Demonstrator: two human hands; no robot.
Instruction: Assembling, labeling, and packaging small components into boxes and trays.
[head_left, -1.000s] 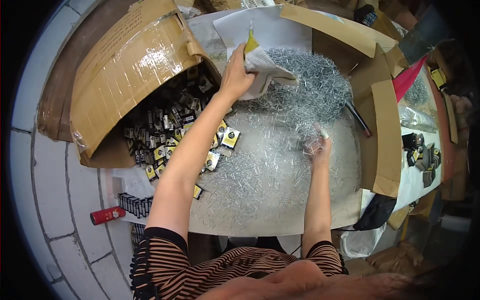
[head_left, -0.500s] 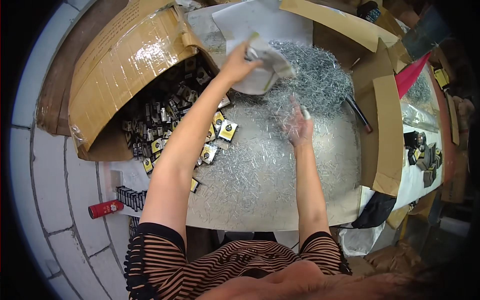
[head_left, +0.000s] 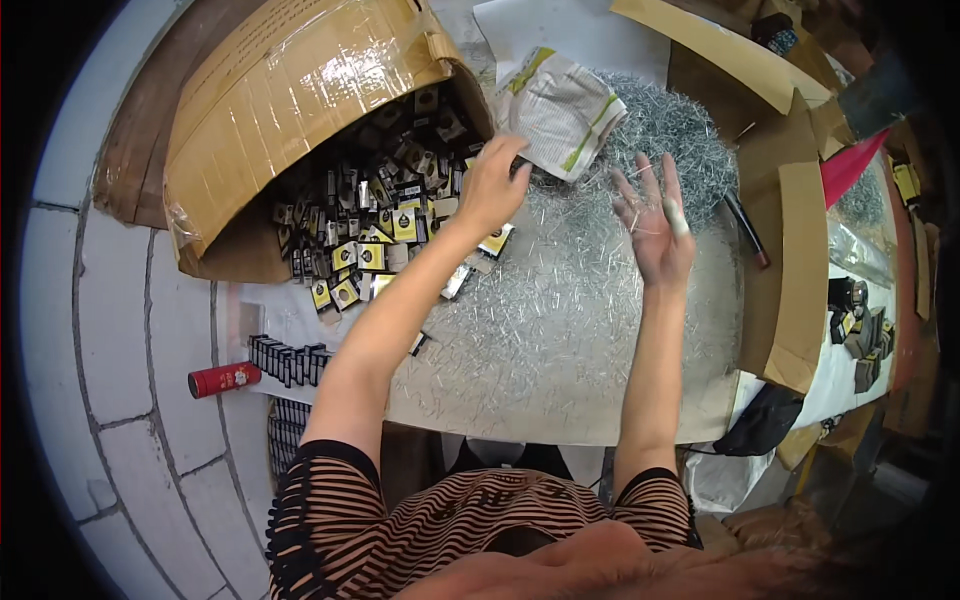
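My left hand (head_left: pixel 490 190) hovers by the mouth of the carton, its thumb apart from the bent fingers and nothing seen in its grasp. Just beyond it, a crumpled white packet with green edges (head_left: pixel 568 110) rests against a heap of thin silvery metal pins (head_left: pixel 680 135). My right hand (head_left: pixel 660 235) is palm up in front of the heap, fingers spread, with a few pins clinging to them. A pale wrap covers one digit of that hand. Many loose pins (head_left: pixel 520 320) are strewn over the table between my arms.
At left a large tipped carton (head_left: pixel 290 110) spills small black, white and yellow boxes (head_left: pixel 405 222). A red can (head_left: pixel 225 380) stands near a row of dark boxes (head_left: pixel 290 360). Cardboard walls (head_left: pixel 790 270) and a dark rod (head_left: pixel 745 230) are at right.
My left hand has let go of the packet and drawn back toward the small boxes. The packet now lies on the heap. My right hand has opened wider, its fingers now spread.
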